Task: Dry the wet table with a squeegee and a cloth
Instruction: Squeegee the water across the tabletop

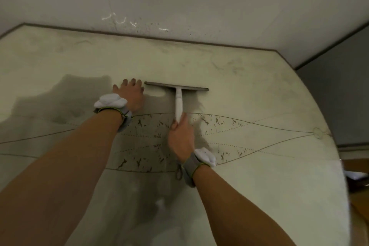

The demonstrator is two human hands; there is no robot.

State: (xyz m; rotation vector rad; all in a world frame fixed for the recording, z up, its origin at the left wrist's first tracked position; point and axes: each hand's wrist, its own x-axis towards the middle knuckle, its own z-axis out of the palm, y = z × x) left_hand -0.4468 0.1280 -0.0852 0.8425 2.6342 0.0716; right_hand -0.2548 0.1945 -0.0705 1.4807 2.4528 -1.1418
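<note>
Scraping step: right hand (180, 136) grips the squeegee (178, 95) by its handle, blade far out on the counter (259, 90); left hand (130, 94) lies flat beside it. Next, a firm pull through what seems water (60, 102).

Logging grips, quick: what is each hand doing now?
Left hand: open, flat on the table.
Right hand: holding the squeegee handle.
</note>
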